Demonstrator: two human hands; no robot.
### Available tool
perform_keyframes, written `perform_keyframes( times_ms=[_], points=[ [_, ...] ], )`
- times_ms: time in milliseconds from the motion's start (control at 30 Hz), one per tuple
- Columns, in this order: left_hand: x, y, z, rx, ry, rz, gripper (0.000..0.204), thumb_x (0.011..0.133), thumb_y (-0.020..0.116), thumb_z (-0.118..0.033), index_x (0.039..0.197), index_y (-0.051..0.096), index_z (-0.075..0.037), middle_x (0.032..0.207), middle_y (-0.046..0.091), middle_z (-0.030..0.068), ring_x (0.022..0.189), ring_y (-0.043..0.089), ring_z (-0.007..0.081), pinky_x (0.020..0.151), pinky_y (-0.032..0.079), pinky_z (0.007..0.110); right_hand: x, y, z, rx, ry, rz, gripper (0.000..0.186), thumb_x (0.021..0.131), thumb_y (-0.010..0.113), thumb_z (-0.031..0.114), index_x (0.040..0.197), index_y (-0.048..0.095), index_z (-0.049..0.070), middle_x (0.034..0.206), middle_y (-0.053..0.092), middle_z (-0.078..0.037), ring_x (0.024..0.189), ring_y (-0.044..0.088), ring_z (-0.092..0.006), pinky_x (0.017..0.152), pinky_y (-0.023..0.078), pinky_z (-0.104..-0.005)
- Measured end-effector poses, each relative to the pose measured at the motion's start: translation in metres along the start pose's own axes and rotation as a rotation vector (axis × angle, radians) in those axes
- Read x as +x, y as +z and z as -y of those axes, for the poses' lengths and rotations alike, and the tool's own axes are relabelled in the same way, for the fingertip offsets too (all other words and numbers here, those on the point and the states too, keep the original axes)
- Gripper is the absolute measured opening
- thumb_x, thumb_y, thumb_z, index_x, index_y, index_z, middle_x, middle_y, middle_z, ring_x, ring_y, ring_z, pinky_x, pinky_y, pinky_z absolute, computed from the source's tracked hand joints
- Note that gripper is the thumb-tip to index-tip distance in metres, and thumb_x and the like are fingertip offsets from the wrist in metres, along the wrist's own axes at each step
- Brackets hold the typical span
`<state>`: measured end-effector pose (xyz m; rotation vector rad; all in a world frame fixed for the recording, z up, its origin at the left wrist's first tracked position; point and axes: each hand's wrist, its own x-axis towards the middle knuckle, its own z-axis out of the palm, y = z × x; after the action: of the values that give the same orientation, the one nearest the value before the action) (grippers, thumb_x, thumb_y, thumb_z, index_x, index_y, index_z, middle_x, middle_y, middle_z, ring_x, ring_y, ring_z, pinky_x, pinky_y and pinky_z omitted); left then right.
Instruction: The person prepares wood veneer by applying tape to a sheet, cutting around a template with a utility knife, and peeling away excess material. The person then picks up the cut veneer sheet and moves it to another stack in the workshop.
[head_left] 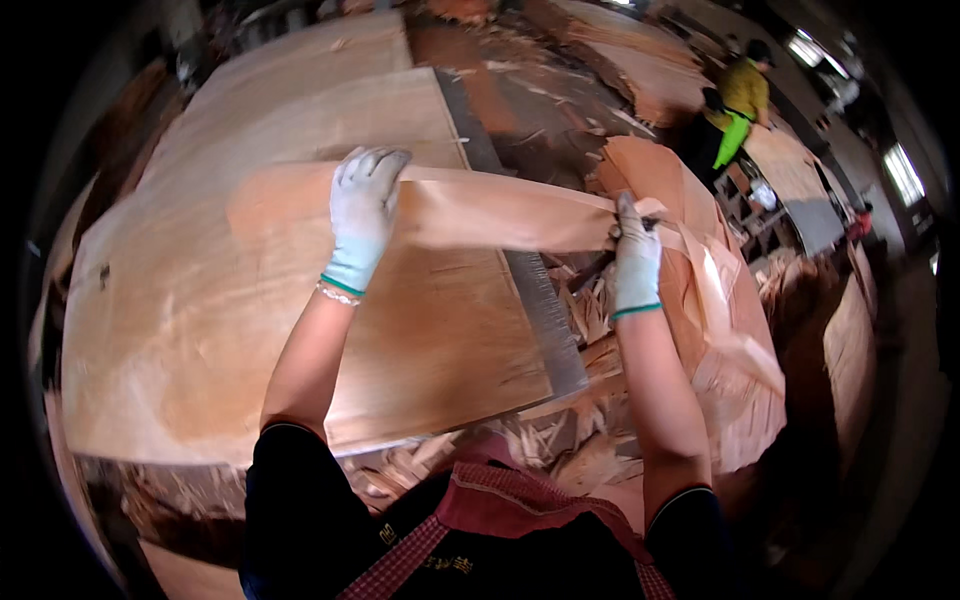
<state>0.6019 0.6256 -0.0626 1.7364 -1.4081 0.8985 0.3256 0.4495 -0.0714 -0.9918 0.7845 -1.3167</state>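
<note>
Gripping a veneer strip (pixel 510 212) with curled left fingers (pixel 376 163); pinching near its right end with closed right fingers (pixel 627 210).

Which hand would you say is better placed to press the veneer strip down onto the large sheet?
Probably the left hand: it is on the veneer strip above the large sheet, whereas the right hand grips the strip farther right, past the sheet's edge.
</note>
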Motion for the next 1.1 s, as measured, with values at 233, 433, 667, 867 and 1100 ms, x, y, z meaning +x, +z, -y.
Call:
perform_keyframes(
  times_ms=[233,433,667,867,1100],
  points=[
    [-0.073,0.044,-0.044,0.161,-0.183,0.209,0.032,0.077,0.062,-0.006,0.108,0.066,-0.011,0.114,0.064,0.0058,0.116,0.055,0.0267,0.105,0.037,0.046,0.037,-0.067,-0.031,-0.179,0.453,0.203,0.013,0.096,0.061,0.028,0.097,0.055,0.017,0.069,0.047,0.005,0.054,0.039,-0.0045,0.046,0.033,-0.019],
    [-0.117,0.13,0.003,0.427,-0.376,0.318,0.029,0.077,0.062,-0.006,0.106,0.065,-0.012,0.119,0.063,0.0073,0.121,0.053,0.0266,0.108,0.036,0.044,0.097,-0.07,-0.107,-0.249,0.862,0.568,0.018,0.096,0.062,0.03,0.099,0.058,0.013,0.073,0.054,0.002,0.055,0.046,-0.0063,0.046,0.035,-0.0193],
    [-0.188,0.194,0.005,0.72,-0.74,0.65,0.033,0.087,0.048,-0.011,0.118,0.061,-0.012,0.127,0.059,0.0092,0.125,0.05,0.0269,0.108,0.036,0.044,0.219,-0.126,-0.114,-0.503,1.024,1.073,0.016,0.092,0.064,0.021,0.1,0.066,0.007,0.076,0.058,0.003,0.059,0.05,-0.0061,0.053,0.039,-0.0217],
    [-0.173,0.234,-0.001,0.719,-0.766,0.59,0.039,0.086,0.046,-0.009,0.124,0.057,-0.01,0.133,0.054,0.0097,0.128,0.047,0.0276,0.109,0.035,0.045,0.328,-0.129,-0.287,-0.627,0.244,1.056,0.026,0.09,0.064,0.016,0.11,0.058,0.001,0.078,0.058,-0.002,0.063,0.054,-0.0101,0.056,0.045,-0.0259],
    [-0.185,0.195,-0.027,0.794,-0.891,0.458,0.052,0.08,0.046,0.002,0.132,0.052,-0.007,0.134,0.053,0.0149,0.127,0.047,0.0327,0.11,0.033,0.045,0.311,-0.06,-0.251,-0.717,0.842,1.577,0.025,0.089,0.07,0.02,0.099,0.059,0.0,0.078,0.054,0.003,0.069,0.049,-0.0074,0.062,0.044,-0.0261]
  ],
)
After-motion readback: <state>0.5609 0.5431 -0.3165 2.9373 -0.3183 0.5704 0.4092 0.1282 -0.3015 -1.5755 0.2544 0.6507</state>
